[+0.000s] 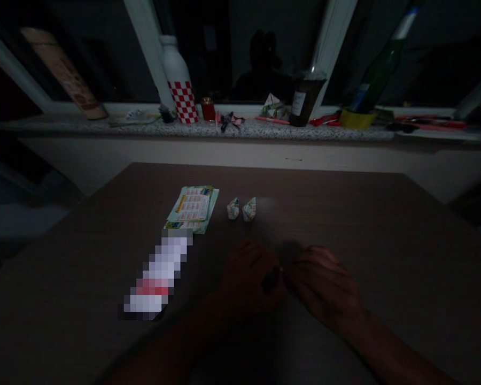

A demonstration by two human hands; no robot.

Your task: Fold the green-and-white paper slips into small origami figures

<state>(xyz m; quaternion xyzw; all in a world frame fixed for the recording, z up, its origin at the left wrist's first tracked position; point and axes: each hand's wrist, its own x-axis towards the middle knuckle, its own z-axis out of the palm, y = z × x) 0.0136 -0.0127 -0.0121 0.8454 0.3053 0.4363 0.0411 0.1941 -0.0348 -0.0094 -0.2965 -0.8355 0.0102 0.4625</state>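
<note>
In dim light, my left hand (251, 275) and my right hand (326, 283) meet low over the brown table (344, 208), fingers curled inward and closed. A tiny pale speck shows where the fingertips come together; what they grip is too dark and hidden to name. Just beyond my left hand sit two small folded paper pieces, a left one (233, 209) and a right one (249, 209), with a narrow gap between them. Left of these lies a stack of printed paper slips (190, 207). Nearer me is a long bright, pixelated object (158, 275), its details masked.
Behind the table runs a speckled stone windowsill (136, 128). On it stand a peach tumbler (66, 75), a white bottle with red checks (179, 80), a red jar (208, 109), a dark drink cup (304, 100) and a green bottle (380, 69) in a yellow holder (357, 118).
</note>
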